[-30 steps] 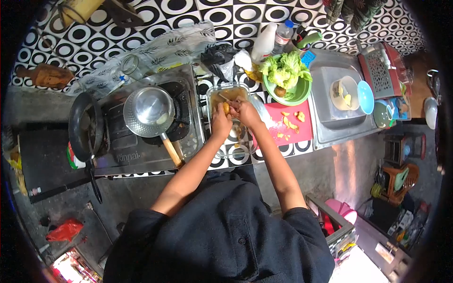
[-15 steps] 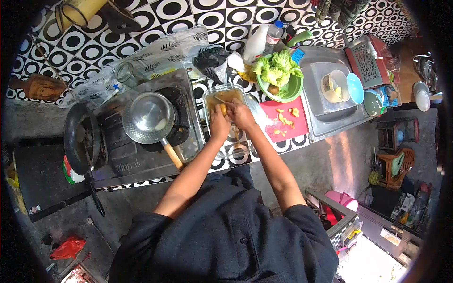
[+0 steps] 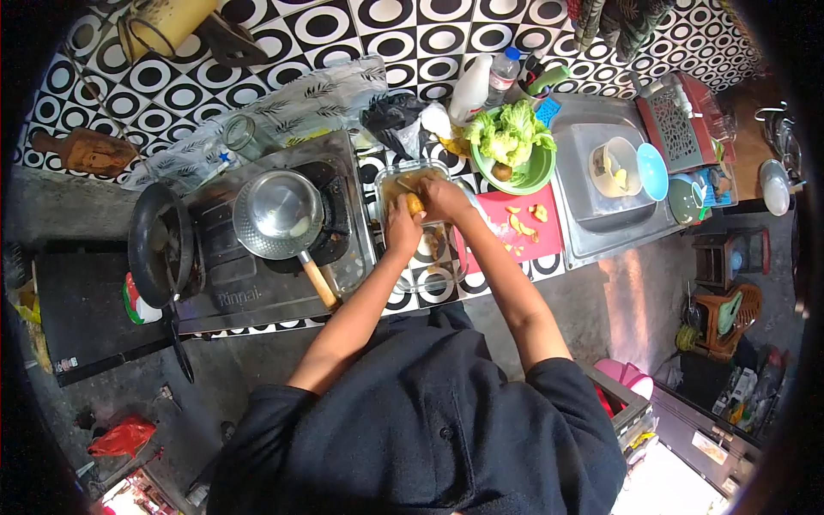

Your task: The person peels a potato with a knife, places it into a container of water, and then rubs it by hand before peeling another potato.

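Observation:
My left hand (image 3: 402, 230) is closed around a rounded yellow-brown piece of vegetable (image 3: 415, 204) over a rectangular glass dish (image 3: 381, 187) of brownish liquid. Right beside it, my right hand (image 3: 445, 201) is bent with its fingers curled. A thin, narrow item (image 3: 403, 184) shows by those fingertips; its kind is too small to make out. A second clear container (image 3: 429, 281) lies nearer my body, below both wrists. To the right, a red cutting board (image 3: 549, 245) carries several yellow peelings or cut pieces (image 3: 520, 226).
A silver saucepan (image 3: 279, 215) stands on the stove (image 3: 232, 296), its wooden handle towards me. At left is a black frying pan (image 3: 159, 245). Lettuce (image 3: 512, 133) fills a green bowl (image 3: 546, 174); a sink (image 3: 584, 245) with a pale tub (image 3: 614, 167) is farther right. Bottles (image 3: 504, 75) stand behind.
The view has shifted slightly. The vegetable piece shows more plainly in my left hand, and my right hand has turned a little; both stay over the dish.

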A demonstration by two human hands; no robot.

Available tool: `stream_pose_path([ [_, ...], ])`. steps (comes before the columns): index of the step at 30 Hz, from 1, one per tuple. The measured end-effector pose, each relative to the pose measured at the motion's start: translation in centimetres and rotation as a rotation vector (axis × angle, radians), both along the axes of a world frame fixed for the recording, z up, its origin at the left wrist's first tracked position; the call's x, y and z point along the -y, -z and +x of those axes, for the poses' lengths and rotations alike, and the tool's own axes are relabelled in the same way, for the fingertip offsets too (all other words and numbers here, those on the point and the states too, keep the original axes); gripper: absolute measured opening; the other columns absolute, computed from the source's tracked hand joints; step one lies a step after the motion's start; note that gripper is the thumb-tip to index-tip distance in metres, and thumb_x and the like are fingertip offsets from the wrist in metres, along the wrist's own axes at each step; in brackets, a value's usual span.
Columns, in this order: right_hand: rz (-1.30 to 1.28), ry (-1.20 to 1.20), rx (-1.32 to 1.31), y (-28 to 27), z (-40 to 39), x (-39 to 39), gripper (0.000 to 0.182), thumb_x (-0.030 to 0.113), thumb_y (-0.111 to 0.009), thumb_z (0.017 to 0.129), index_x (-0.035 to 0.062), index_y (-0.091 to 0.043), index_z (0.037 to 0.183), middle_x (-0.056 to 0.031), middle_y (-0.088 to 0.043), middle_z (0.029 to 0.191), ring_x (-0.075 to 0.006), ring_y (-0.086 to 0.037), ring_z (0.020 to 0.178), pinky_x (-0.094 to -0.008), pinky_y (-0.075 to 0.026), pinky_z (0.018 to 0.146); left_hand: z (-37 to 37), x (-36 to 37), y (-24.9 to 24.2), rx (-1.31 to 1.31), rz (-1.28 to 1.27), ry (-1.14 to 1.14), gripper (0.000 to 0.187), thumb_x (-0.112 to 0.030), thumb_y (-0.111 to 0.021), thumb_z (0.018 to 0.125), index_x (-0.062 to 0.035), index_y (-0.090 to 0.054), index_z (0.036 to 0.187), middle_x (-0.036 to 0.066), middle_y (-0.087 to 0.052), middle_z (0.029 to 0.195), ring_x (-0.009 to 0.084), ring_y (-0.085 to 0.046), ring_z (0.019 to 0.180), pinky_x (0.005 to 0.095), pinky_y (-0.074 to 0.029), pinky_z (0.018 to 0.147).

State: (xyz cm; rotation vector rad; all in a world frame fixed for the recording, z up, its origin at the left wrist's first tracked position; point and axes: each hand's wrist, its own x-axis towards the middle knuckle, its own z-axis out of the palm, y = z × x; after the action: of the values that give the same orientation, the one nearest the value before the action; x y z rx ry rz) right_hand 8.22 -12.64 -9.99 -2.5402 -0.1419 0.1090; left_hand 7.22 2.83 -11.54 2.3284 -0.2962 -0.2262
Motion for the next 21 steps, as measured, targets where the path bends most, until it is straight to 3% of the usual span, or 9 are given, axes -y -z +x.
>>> stream_pose_path([
  [4, -0.035, -0.056, 0.056, 0.2, 1.0, 0.2, 0.052, 0.023, -0.072, 0.071, 0.0034, -0.057, 0.118, -0.0192, -0.06, 0.114, -0.0364, -0.06, 0.101, -0.0434, -0.05, 0.086, 0.6, -0.3, 0.0, 0.032, -0.015, 0.009, 0.055, -0.014, -0.07, 0.08, -0.0038, -0.042, 0.126, 0.03, -0.053, 0.118, 0.0482, -0.05, 0.11, 0.0496, -0.042, 0.093],
  [5, -0.076, -0.092, 0.056, 0.3, 0.6, 0.3, 0.06, 0.02, -0.07, 0.073, 0.0051, -0.052, 0.129, -0.0193, -0.057, 0.121, -0.0379, -0.059, 0.104, -0.043, -0.05, 0.087, 0.8, -0.5, 0.1, 0.012, -0.03, 0.017, 0.054, -0.013, -0.07, 0.08, -0.004, -0.042, 0.126, 0.029, -0.053, 0.118, 0.0475, -0.051, 0.11, 0.0491, -0.042, 0.094],
  [8, -0.068, -0.124, 0.164, -2.1, -1.6, -0.4, 0.068, 0.018, -0.069, 0.075, 0.0063, -0.046, 0.137, -0.0226, -0.053, 0.125, -0.0407, -0.057, 0.107, -0.0424, -0.049, 0.089, 1.3, -0.7, -0.6, -0.012, -0.066, 0.019, 0.052, -0.012, -0.068, 0.081, -0.0044, -0.044, 0.126, 0.027, -0.054, 0.118, 0.0456, -0.051, 0.11, 0.0478, -0.042, 0.094],
  [9, -0.049, -0.128, 0.076, -0.7, -2.2, -0.7, 0.075, 0.018, -0.07, 0.074, 0.0078, -0.04, 0.143, -0.0257, -0.051, 0.126, -0.0429, -0.055, 0.109, -0.0423, -0.049, 0.09, 1.3, -0.7, -0.1, -0.002, -0.067, 0.013, 0.051, -0.012, -0.068, 0.081, -0.0045, -0.045, 0.126, 0.026, -0.055, 0.119, 0.045, -0.052, 0.111, 0.0475, -0.042, 0.094],
  [15, -0.019, -0.177, 0.059, -0.2, -5.6, 0.1, 0.084, 0.004, -0.065, 0.069, 0.0087, -0.033, 0.147, -0.0253, -0.052, 0.116, -0.0429, -0.055, 0.104, -0.0419, -0.049, 0.088, 0.9, -0.1, 0.4, -0.05, -0.046, -0.085, 0.051, -0.013, -0.063, 0.083, -0.005, -0.045, 0.131, 0.025, -0.053, 0.124, 0.043, -0.051, 0.115, 0.0458, -0.042, 0.097],
  [21, 0.029, -0.237, 0.078, 0.1, -4.2, 0.6, 0.09, -0.001, -0.064, 0.066, 0.0098, -0.03, 0.148, -0.0246, -0.052, 0.112, -0.0423, -0.054, 0.106, -0.042, -0.046, 0.09, 0.7, -0.2, 1.2, 0.092, -0.012, -0.079, 0.053, -0.012, -0.065, 0.082, -0.0039, -0.044, 0.13, 0.025, -0.053, 0.123, 0.0437, -0.051, 0.112, 0.0465, -0.043, 0.094],
])
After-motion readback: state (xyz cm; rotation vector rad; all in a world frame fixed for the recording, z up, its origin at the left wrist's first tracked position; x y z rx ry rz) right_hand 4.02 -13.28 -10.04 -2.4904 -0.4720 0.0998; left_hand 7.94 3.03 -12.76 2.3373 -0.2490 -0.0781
